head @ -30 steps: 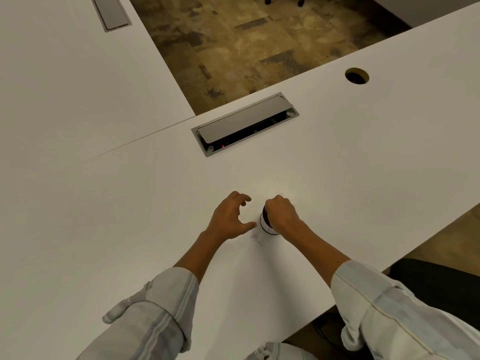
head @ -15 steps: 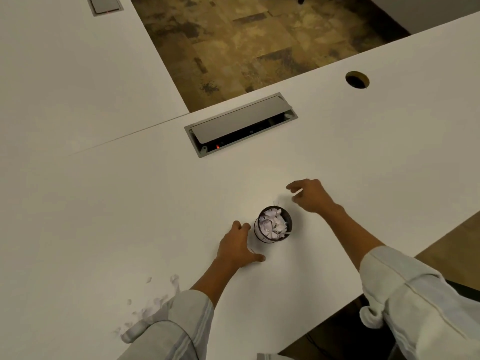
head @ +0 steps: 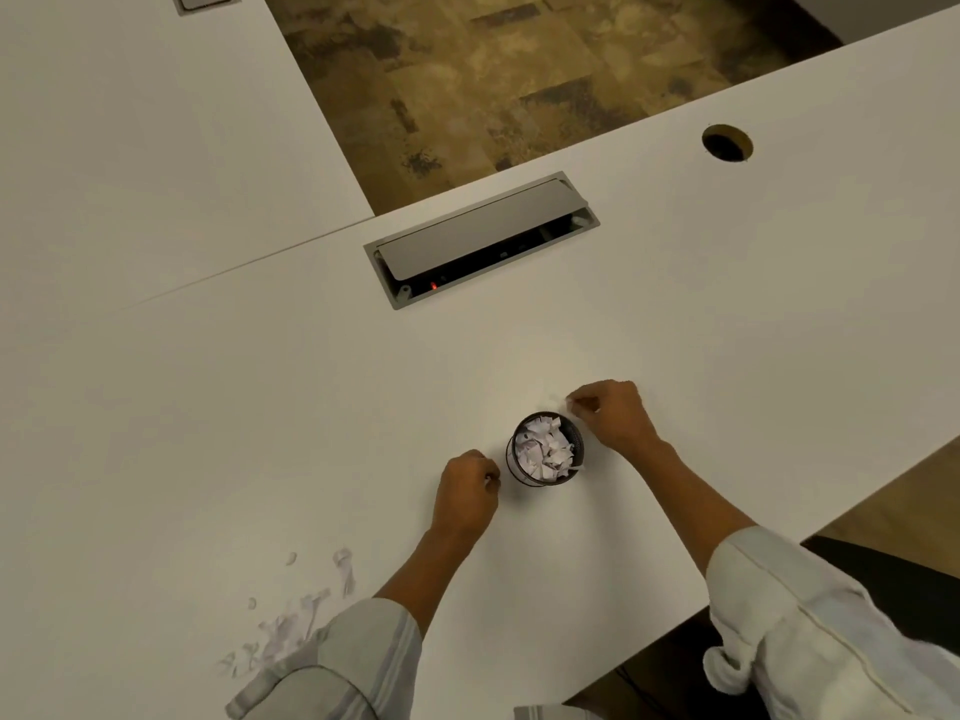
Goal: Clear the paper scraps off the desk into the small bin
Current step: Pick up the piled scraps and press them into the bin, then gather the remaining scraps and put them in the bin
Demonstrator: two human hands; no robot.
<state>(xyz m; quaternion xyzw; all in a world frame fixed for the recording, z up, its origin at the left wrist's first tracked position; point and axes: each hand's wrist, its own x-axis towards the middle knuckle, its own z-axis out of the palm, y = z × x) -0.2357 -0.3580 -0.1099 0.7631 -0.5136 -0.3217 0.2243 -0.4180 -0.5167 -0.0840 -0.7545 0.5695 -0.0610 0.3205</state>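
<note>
Paper scraps fill one small mesh bin on the white desk. Right hand, just beyond the bin, pinches a small scrap; half a second ago its fingers were spread. Left hand, curled just left of the bin, has drawn its fingers in; whether it holds anything, I cannot tell. One loose scrap pile lies left and nearer, well apart from the bin. One cable hatch sits beyond.

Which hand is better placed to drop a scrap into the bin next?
Right. The right hand pinches a small scrap beside the bin rim; the left hand shows none clearly.
</note>
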